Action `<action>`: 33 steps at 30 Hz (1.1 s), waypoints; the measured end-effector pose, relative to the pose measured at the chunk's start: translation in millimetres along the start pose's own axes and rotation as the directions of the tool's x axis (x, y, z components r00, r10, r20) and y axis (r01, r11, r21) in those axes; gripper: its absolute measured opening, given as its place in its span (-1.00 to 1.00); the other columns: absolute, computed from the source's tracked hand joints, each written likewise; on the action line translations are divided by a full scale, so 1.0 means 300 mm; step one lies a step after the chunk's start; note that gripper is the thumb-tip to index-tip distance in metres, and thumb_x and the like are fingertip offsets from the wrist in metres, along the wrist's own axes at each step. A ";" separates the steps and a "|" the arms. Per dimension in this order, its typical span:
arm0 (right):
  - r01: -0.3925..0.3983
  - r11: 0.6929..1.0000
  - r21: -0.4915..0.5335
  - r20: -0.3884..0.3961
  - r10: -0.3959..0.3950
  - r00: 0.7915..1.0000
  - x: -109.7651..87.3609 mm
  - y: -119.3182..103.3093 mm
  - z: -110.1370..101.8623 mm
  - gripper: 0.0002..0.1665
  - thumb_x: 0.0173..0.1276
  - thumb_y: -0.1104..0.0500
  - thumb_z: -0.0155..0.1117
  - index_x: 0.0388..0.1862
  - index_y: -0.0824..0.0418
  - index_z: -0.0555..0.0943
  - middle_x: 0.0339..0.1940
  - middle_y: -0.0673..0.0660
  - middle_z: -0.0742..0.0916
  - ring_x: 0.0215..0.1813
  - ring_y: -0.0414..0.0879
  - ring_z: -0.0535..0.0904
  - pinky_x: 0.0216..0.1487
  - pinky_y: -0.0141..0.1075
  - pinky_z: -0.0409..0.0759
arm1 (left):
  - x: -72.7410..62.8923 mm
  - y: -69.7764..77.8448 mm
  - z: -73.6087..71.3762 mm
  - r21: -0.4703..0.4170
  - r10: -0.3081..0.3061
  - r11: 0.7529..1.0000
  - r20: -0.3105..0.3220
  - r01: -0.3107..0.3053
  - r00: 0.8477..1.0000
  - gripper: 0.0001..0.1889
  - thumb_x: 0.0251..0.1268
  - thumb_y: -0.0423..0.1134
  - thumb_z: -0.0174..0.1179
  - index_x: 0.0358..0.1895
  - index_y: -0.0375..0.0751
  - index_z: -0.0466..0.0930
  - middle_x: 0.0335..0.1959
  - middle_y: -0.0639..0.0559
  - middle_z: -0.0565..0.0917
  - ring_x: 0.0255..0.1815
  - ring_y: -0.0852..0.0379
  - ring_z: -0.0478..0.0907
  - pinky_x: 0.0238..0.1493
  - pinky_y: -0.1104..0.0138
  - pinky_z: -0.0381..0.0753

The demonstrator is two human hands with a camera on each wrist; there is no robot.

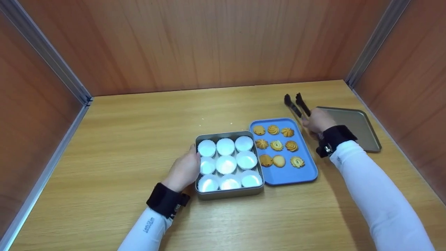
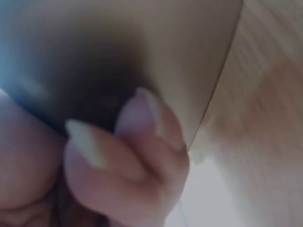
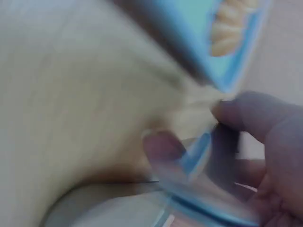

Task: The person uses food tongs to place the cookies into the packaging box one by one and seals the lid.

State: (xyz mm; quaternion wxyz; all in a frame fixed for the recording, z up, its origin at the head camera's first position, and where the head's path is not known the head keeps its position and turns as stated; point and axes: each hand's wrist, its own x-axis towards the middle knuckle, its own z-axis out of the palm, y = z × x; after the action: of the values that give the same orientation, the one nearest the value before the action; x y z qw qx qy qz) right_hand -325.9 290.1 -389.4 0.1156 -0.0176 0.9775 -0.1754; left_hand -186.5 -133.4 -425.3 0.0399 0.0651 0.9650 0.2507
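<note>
A rectangular metal tin holds several white paper cups in rows. My left hand grips the tin's left side; in the left wrist view its fingertips lie against the metal wall. My right hand holds a pair of tongs whose dark tips are spread apart and point toward the back. Right of the tin, touching or very close to it, lies a blue tray with several cookies in rows. The right wrist view is blurred, with the thumb and fingers about the tongs.
A flat grey-brown metal tray or lid lies at the right, partly behind my right hand. Small white crumbs dot the wooden table behind the tin. Wooden panels enclose the back and both sides.
</note>
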 end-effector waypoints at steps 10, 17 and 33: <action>0.094 0.982 0.162 -0.169 -0.066 0.983 -0.227 -0.086 -0.100 -0.15 0.56 0.04 0.00 0.58 0.40 -0.09 -0.13 0.33 0.57 -0.33 0.07 0.50 -0.41 -0.15 0.47 | 0.009 0.000 -0.001 0.016 0.028 0.999 -0.012 -0.028 1.000 -0.45 0.64 -0.25 -0.26 0.44 -0.68 0.03 0.34 -0.54 0.30 0.30 -0.29 0.40 0.30 0.01 0.41; 0.149 0.975 0.164 -0.128 -0.128 0.983 -0.343 -0.142 -0.040 -0.06 0.47 -0.19 0.17 0.56 0.34 0.12 -0.29 0.21 0.60 -0.36 0.01 0.51 -0.44 -0.24 0.47 | 0.020 -0.001 -0.006 -0.004 -0.002 1.000 0.019 0.002 1.000 -0.43 0.65 -0.21 -0.29 0.47 -0.62 -0.01 0.42 -0.48 0.21 0.40 -0.25 0.27 0.38 0.03 0.30; 0.206 0.978 0.024 0.074 -0.207 0.976 -0.300 -0.195 0.086 -0.19 0.58 -0.08 0.05 0.56 0.38 0.12 -0.20 0.21 0.69 -0.40 -0.03 0.50 -0.42 -0.20 0.45 | -0.005 -0.020 -0.013 0.015 0.029 0.999 0.001 -0.029 1.000 -0.45 0.65 -0.23 -0.28 0.45 -0.66 0.02 0.41 -0.49 0.22 0.40 -0.25 0.27 0.37 0.02 0.32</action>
State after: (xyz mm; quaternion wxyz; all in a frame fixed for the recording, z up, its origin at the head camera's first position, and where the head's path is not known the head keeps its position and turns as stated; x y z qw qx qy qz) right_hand -232.9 233.2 -372.7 0.1340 -0.1246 0.9639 -0.1934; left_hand -186.2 -140.6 -424.7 0.0359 0.0796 0.9658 0.2442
